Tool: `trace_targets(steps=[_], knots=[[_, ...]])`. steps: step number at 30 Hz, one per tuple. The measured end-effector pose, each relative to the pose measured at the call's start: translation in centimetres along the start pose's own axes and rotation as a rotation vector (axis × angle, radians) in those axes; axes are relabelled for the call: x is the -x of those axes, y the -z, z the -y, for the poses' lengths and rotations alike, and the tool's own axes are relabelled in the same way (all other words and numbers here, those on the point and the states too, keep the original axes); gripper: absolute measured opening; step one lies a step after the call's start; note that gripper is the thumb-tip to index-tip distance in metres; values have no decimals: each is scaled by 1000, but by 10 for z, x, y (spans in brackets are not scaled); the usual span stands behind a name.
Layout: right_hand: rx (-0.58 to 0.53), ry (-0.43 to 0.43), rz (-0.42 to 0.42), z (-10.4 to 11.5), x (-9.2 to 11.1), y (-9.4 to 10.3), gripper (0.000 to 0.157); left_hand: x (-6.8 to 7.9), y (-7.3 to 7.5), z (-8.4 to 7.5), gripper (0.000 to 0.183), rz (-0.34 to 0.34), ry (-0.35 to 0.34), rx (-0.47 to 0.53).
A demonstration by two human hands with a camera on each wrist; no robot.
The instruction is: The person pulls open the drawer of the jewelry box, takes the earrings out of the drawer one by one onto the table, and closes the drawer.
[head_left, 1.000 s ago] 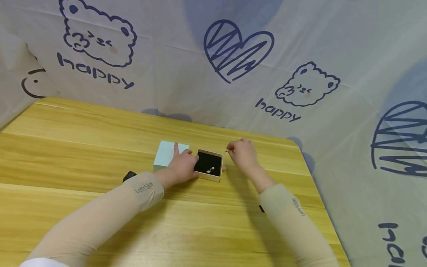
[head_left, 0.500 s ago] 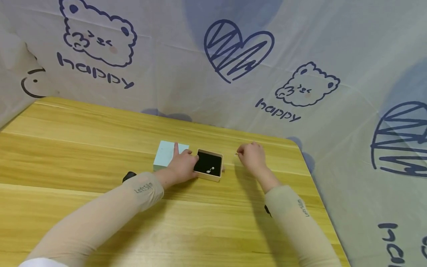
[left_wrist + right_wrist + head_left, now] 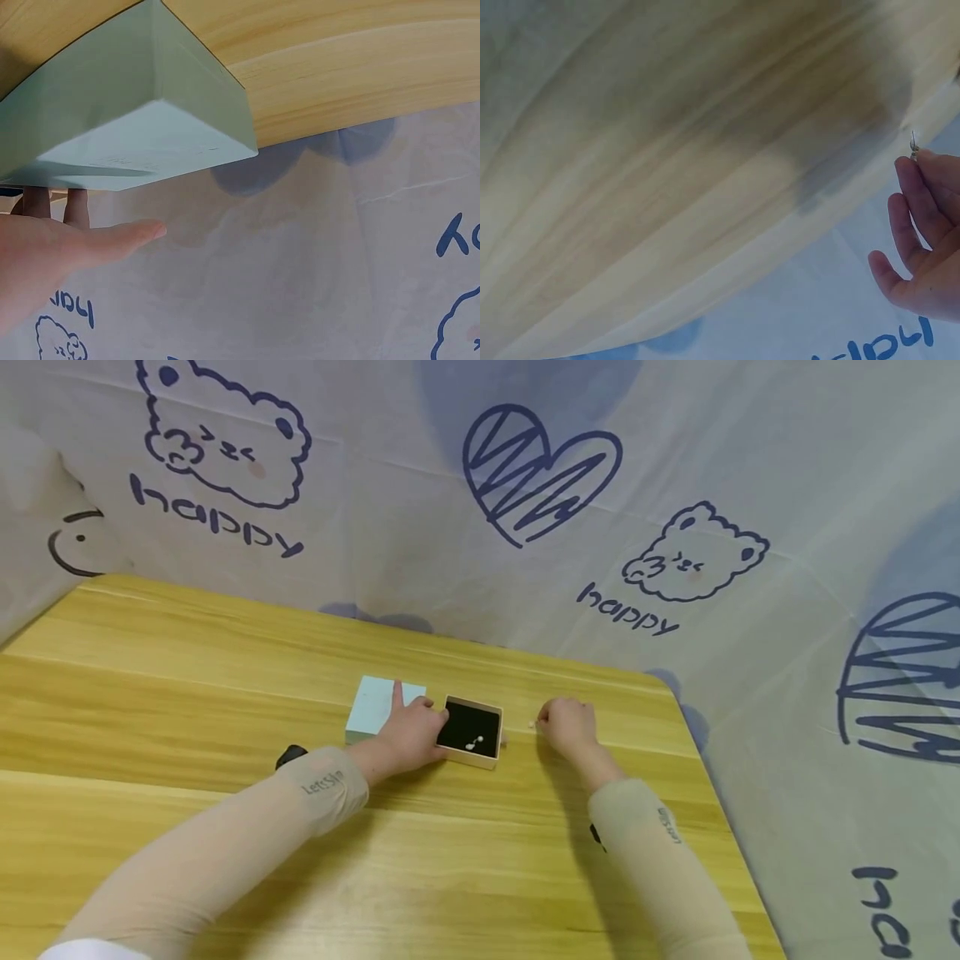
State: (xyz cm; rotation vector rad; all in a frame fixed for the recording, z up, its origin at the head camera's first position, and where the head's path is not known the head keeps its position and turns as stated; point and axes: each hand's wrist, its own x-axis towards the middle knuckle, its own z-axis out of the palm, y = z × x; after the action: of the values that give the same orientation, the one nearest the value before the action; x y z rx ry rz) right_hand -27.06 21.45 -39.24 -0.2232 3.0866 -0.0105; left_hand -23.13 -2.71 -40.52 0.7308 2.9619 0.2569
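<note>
Hand pinching earring, wooden table

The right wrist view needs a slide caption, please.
Right fingers pinching a tiny shiny piece; wooden table and printed cloth in view.

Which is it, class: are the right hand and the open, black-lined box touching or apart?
Apart. The head view shows it: a strip of wooden table is visible between the right hand and the open box.

"happy" rptd on wht backdrop cloth & "LetsSl…" (end blurry) on both slvs.
</note>
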Motion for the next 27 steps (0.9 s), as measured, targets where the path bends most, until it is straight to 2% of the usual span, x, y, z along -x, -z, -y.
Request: trace_targets(steps=[7, 18, 27], knots=[[21, 0, 9, -1, -1, -4, 16, -1, 0, 1, 56, -3, 2, -12], [55, -37, 75, -4, -2, -7, 16, -1, -1, 0, 55, 10, 3, -5], [55, -31, 61, -5, 1, 0, 20, 1, 0, 0, 56, 19, 6, -5]])
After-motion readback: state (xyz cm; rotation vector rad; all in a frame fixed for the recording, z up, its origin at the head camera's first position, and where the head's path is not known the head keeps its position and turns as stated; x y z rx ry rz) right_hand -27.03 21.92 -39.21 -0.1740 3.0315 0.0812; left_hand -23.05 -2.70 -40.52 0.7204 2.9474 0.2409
